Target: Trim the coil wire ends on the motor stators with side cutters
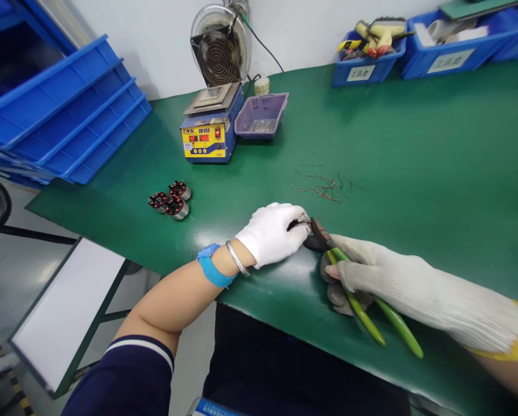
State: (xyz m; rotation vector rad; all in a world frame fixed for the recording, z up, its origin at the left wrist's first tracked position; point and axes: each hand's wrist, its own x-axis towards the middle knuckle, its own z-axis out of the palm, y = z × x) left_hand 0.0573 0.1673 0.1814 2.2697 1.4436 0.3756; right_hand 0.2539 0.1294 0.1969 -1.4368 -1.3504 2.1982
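My left hand [276, 234], in a thin white glove, is closed with thumb and fingers together at the tips. A small dark thing shows between them, mostly hidden by the glove. My right hand [363, 268], in a knitted glove with grey-coated fingers, grips green-handled cutting pliers [358, 315]. The jaws of the pliers point up and left and meet the fingertips of my left hand. Loose thin wire offcuts [328, 189] lie on the green table just beyond both hands. Three small motor stators [177, 207] with copper windings stand together to the left.
A blue and yellow heating unit [204, 141] with a digital readout stands at the back, beside a purple tray [261, 134]. Behind them is a round fan [219, 52]. Blue bins [367, 74] line the back right, and stacked blue crates [68, 115] lean at the left.
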